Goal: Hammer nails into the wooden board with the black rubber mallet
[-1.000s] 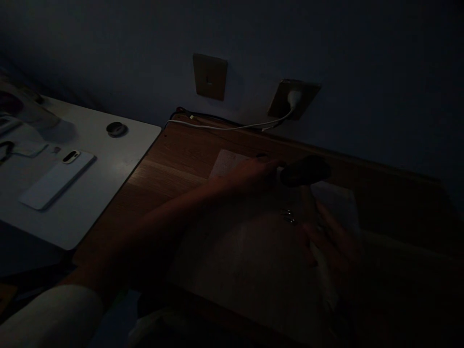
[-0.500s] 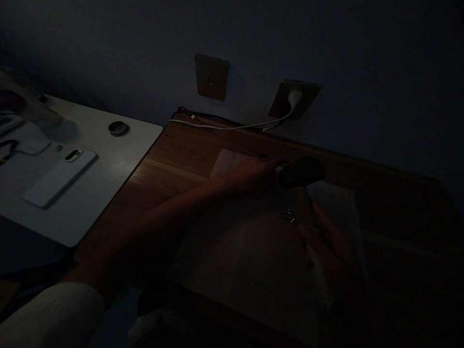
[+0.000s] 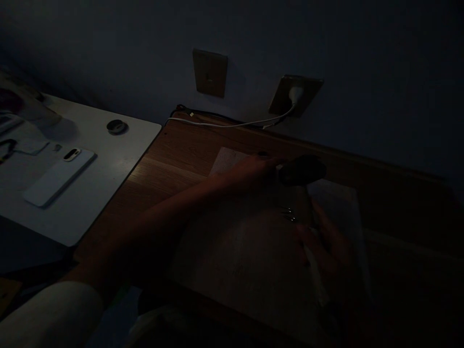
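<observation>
The light is very dim. My right hand [image 3: 329, 246] is wrapped around the long handle of a tool with a dark oval head [image 3: 303, 170]; its exact kind is lost in the dark. Beside these fingers, shiny metal prongs [image 3: 289, 214] catch the light, and what they belong to is hidden. My left hand [image 3: 253, 168] reaches across to the far part of a pale flat sheet or board [image 3: 232, 256], close to the tool's head. Its fingers look closed and point right, but whatever they hold is in shadow. A small dark object [image 3: 263, 154] shows just behind its knuckles.
A wooden tabletop [image 3: 174, 159] meets a white table [image 3: 108, 179] on the left, bearing a pale phone [image 3: 60, 179] and a round dark lid-like piece [image 3: 116, 127]. Cables [image 3: 217, 126] run along the wall edge to a plugged socket [image 3: 295, 95]. Another wall plate [image 3: 210, 72] is left of it.
Both hands keep nearly the same place and hold. The tool's head has shifted very slightly up, and the view has moved a little.
</observation>
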Demonstrator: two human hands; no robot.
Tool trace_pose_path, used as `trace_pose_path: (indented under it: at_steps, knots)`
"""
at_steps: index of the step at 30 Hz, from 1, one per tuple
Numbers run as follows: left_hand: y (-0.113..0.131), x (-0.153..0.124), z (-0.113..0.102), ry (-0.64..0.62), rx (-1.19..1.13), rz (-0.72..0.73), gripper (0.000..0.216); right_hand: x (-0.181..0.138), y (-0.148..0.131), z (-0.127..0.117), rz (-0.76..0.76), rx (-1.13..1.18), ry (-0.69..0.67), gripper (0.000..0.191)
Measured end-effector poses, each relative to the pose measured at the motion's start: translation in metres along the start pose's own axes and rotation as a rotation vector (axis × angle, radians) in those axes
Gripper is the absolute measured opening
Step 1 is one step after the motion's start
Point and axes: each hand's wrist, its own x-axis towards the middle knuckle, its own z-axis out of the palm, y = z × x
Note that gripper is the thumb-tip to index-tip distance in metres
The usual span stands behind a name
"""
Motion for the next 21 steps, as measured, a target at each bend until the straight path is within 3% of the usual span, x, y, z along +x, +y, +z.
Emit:
trace_pose_path:
  at_steps: [9,16,21]
  knots:
    - [-0.007,0.005,0.006,-0.014,0.109,-0.015,0.054,-0.007,-0.013,0.007,0.004,0.023,0.054,0.07]
    - [-0.003,0.003,0.002,-0.034,0.126,0.004,0.059,0.003,-0.003,-0.003,0.059,0.055,0.013,0.079]
    - [0.01,0.005,-0.005,-0.05,0.23,0.085,0.053,0.004,-0.01,-0.006,0.087,0.122,0.129,0.061]
